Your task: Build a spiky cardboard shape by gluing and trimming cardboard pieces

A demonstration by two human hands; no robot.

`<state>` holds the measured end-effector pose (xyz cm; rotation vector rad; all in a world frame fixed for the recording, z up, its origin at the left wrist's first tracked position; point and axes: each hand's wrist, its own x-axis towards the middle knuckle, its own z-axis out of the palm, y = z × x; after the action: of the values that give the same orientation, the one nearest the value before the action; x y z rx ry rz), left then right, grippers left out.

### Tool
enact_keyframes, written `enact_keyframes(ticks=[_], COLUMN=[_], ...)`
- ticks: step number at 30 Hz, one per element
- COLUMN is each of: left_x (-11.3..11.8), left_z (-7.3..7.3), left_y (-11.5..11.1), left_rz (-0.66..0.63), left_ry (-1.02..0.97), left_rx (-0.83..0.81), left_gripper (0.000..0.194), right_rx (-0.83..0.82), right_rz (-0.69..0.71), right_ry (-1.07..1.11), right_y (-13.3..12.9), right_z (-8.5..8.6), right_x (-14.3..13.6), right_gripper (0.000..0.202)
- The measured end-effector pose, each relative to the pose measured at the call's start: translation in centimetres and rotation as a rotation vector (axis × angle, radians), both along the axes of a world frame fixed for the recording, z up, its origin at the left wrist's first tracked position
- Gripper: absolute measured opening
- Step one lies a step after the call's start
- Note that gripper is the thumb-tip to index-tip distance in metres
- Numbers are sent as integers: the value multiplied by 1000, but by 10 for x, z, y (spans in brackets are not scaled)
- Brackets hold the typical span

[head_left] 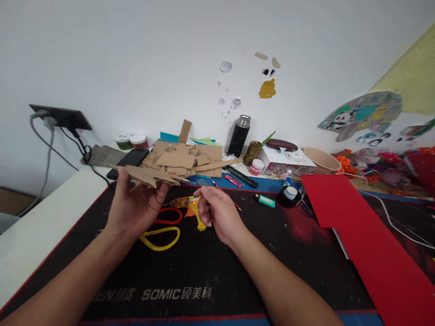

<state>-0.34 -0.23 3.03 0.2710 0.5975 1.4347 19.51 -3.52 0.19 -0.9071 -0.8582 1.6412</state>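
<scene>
Partly hid: scissors (159, 248) | L hand (134, 208) w/ cardbd pcs (146, 174) | count unclear

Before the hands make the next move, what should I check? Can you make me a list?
1. Brown, ragged cardboard pieces held by the left hand: ok.
2. Right hand holding nothing small: cannot tell; its fingers are curled.
3. Scissors with red and yellow loop handles, blades closed: cannot tell; the left hand and wrist block the view.
4. Yellow-and-orange plastic glue gun well away from the right hand: not ok, it's right beside it.
5. Black bottle with silver lid standing, lid on: ok.
</scene>
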Motion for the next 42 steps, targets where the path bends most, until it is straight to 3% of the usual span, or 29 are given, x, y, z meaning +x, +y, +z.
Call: enact_keyframes(ticks=[14,23,32,38,42], left_x=[3,-1,-3,-3,-1], left_z=[2,-5,-11,-11,-8], left_y=[-5,-2,-3,-2,-3], left_rz=[-49,-110,-103,-133,-174], left_ry=[52,82,194,234,276], left_rx=[95,223,251,297,325], left_gripper=[65,42,56,86,87], right_rx=[-7,-13,12,1,-35], right_rz=[2,-10,-24,-32,-17], right_ry=[5,2,-80,-85,-30], right_y=[0,0,0,0,1], right_z=[1,2,-1,-1,-1], right_x=[-1,0,-2,-2,-1], right_gripper=[42,43,42,35,34])
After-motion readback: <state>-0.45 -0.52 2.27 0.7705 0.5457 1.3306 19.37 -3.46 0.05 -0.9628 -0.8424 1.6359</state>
